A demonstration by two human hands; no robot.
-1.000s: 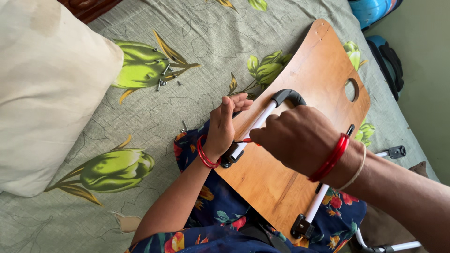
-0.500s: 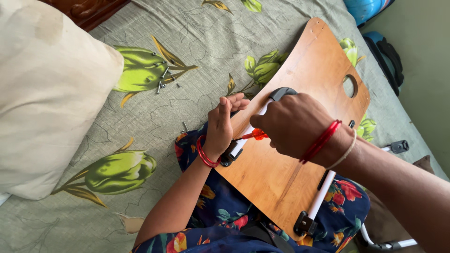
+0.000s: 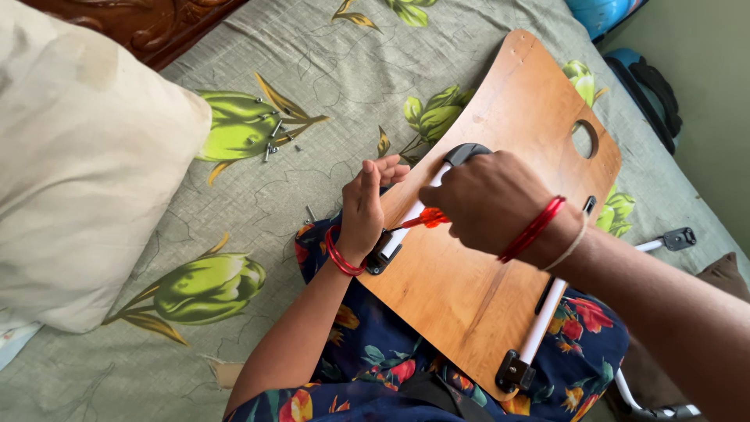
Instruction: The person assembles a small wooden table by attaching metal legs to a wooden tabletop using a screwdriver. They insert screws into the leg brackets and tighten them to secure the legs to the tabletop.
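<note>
Nearest, a curved wooden board lies across the person's lap in a flowered garment, its far end reaching over the bed. Both hands work at its left edge: the right hand is clenched around a red-handled screwdriver, its tip aimed at a black bracket on a white tube, while the left hand, fingers straight, presses flat beside that bracket. A fastener is seemingly being driven; steady downward pressure matters. Farther left, loose screws lie well apart, beside a pillow.
</note>
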